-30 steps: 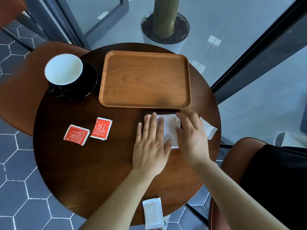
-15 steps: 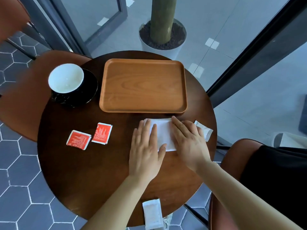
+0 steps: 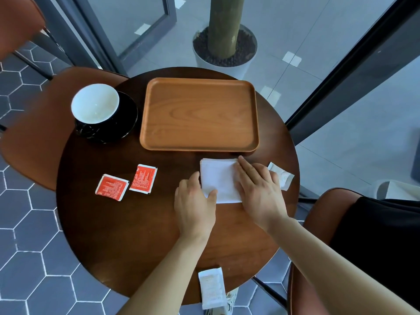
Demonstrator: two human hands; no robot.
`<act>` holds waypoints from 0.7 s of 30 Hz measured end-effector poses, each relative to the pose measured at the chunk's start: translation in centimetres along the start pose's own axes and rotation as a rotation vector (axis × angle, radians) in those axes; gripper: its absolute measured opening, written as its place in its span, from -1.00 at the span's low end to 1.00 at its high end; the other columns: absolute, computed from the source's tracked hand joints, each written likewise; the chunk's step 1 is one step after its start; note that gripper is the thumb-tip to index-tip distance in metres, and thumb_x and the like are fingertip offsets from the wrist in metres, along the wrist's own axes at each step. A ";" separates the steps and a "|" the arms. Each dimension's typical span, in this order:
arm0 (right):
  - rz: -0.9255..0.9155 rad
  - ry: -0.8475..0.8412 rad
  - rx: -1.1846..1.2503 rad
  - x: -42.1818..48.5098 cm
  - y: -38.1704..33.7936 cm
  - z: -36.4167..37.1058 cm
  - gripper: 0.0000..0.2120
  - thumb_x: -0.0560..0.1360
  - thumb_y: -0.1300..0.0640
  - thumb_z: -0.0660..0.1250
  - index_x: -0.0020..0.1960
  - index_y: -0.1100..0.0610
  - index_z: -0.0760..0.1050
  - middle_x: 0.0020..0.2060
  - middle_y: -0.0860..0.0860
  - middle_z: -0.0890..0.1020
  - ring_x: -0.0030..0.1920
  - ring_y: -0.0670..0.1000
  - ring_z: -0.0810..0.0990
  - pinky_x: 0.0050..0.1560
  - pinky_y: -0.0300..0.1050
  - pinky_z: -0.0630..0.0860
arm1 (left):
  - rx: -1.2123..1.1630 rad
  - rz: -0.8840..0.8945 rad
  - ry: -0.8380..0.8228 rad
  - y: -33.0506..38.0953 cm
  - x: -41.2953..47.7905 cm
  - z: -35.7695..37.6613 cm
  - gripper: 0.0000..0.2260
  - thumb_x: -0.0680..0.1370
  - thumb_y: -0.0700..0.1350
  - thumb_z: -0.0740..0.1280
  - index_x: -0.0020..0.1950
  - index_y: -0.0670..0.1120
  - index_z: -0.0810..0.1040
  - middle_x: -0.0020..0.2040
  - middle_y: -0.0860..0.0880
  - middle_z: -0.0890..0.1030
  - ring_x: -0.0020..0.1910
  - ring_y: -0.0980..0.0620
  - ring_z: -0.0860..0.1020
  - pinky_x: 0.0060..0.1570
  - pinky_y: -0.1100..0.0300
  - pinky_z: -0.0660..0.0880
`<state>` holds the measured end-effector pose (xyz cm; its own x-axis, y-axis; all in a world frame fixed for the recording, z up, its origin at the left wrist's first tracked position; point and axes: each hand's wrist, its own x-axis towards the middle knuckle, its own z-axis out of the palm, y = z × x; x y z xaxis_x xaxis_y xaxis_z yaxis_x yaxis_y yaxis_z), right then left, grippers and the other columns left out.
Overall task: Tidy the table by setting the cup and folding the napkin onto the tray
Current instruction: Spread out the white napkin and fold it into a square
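Observation:
A folded white napkin (image 3: pixel 219 178) lies on the round dark wooden table (image 3: pixel 127 228), just in front of the wooden tray (image 3: pixel 200 114). My left hand (image 3: pixel 195 205) grips the napkin's left edge, thumb on top and fingers curled at the side. My right hand (image 3: pixel 259 189) lies flat on the napkin's right half, fingers spread and pressing it down. Nothing sits on the tray. A cup (image 3: pixel 95 108), white inside and black outside, stands on a black saucer (image 3: pixel 127 119) at the table's back left.
Two red sachets (image 3: pixel 127 183) lie left of the napkin. One white sachet (image 3: pixel 281 176) is by my right hand; another (image 3: pixel 211 287) lies at the table's near edge. Brown chairs stand left (image 3: pixel 36 133) and right (image 3: pixel 318 212). A potted trunk (image 3: pixel 225 42) is beyond the glass.
My left hand has slid off the top of the napkin to its left edge and curled around it. My right hand stays flat on the right half. More napkin shows.

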<state>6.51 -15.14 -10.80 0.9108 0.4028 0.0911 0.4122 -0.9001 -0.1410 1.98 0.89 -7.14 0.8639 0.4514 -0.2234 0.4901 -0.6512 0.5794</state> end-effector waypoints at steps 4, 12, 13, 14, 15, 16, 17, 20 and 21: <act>0.028 -0.027 0.071 0.5 0.1 -0.9 -0.57 0.59 0.07 0.30 0.43 0.14 0.45 0.43 0.01 0.49 0.26 0.14 0.48 0.13 0.13 0.44 | -0.133 -0.015 -0.016 0.7 0.3 -0.3 -0.77 0.46 -0.19 0.47 0.11 -0.11 0.62 -0.11 -0.02 0.56 -0.09 -0.03 0.53 -0.04 0.05 0.53; 0.038 -0.112 0.340 2.2 0.8 -3.7 -0.26 0.55 0.13 0.37 0.61 -0.03 0.07 0.43 -0.09 0.46 0.15 0.08 0.37 0.18 -0.10 0.35 | -0.304 0.155 -0.055 0.3 -0.9 -1.5 -0.81 0.53 -0.22 0.40 0.14 -0.08 0.56 0.02 0.05 0.59 -0.04 0.11 0.54 -0.23 0.55 0.40; 0.010 -0.125 0.374 2.5 1.0 -4.2 -0.27 0.55 0.15 0.39 0.60 -0.03 0.11 0.34 -0.10 0.53 0.12 0.07 0.38 0.15 -0.12 0.35 | -0.326 0.183 -0.070 0.2 -0.9 -1.9 -0.82 0.53 -0.23 0.40 0.12 -0.08 0.56 0.00 0.03 0.60 -0.07 0.10 0.56 -0.23 0.54 0.40; -0.019 -0.129 0.405 2.7 1.3 -4.7 -0.32 0.54 0.16 0.41 0.57 -0.02 0.21 0.24 -0.10 0.59 0.10 0.05 0.38 0.11 -0.15 0.33 | -0.345 0.212 -0.073 0.1 -0.8 -2.3 -0.83 0.52 -0.24 0.40 0.09 -0.08 0.57 -0.03 0.01 0.61 -0.09 0.10 0.56 -0.23 0.53 0.40; -0.043 -0.127 0.429 2.9 1.5 -5.1 -0.42 0.53 0.17 0.43 0.51 0.01 0.36 0.16 -0.10 0.63 0.08 0.02 0.37 0.08 -0.19 0.30 | -0.365 0.238 -0.067 0.0 -0.7 -2.8 -0.84 0.52 -0.25 0.40 0.07 -0.08 0.58 -0.05 0.02 0.62 -0.10 0.12 0.57 -0.23 0.53 0.40; -0.055 -0.125 0.448 2.9 1.6 -5.6 -0.55 0.52 0.17 0.44 0.39 0.05 0.50 0.09 -0.09 0.65 0.07 0.00 0.38 0.05 -0.20 0.30 | -0.389 0.259 -0.059 0.1 -0.5 -3.3 -0.84 0.51 -0.25 0.41 0.06 -0.07 0.59 -0.07 0.03 0.63 -0.07 0.15 0.57 -0.22 0.52 0.41; -0.049 -0.131 0.474 3.0 1.6 -6.0 -0.69 0.52 0.17 0.45 0.25 0.09 0.60 0.02 -0.08 0.67 0.05 -0.01 0.40 0.01 -0.18 0.33 | -0.416 0.273 -0.046 0.2 -0.3 -3.9 -0.84 0.51 -0.25 0.41 0.06 -0.06 0.61 -0.07 0.06 0.64 -0.04 0.18 0.57 -0.20 0.51 0.42; 0.092 -0.191 0.679 2.7 1.1 -6.8 -0.87 0.53 0.12 0.43 0.06 0.13 0.64 -0.15 -0.02 0.66 -0.06 -0.02 0.55 -0.08 -0.07 0.51 | -0.560 0.245 0.006 0.6 0.5 -5.2 -0.77 0.49 -0.24 0.45 0.09 0.01 0.62 -0.05 0.18 0.65 0.01 0.20 0.60 -0.14 0.43 0.49; 0.159 -0.201 0.784 2.6 0.7 -7.1 -0.87 0.54 0.11 0.42 0.06 0.10 0.65 -0.16 -0.04 0.68 -0.09 -0.04 0.60 -0.10 -0.11 0.55 | -0.657 0.178 0.002 0.9 0.7 -5.6 -0.72 0.48 -0.23 0.47 0.12 0.05 0.61 -0.03 0.20 0.66 0.03 0.21 0.61 -0.13 0.39 0.52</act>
<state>9.01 -15.90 -3.71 0.9162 0.3692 -0.1557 0.1079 -0.6017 -0.7914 2.38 4.02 -2.41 0.9243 0.3734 -0.0789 0.1672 -0.2104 0.9632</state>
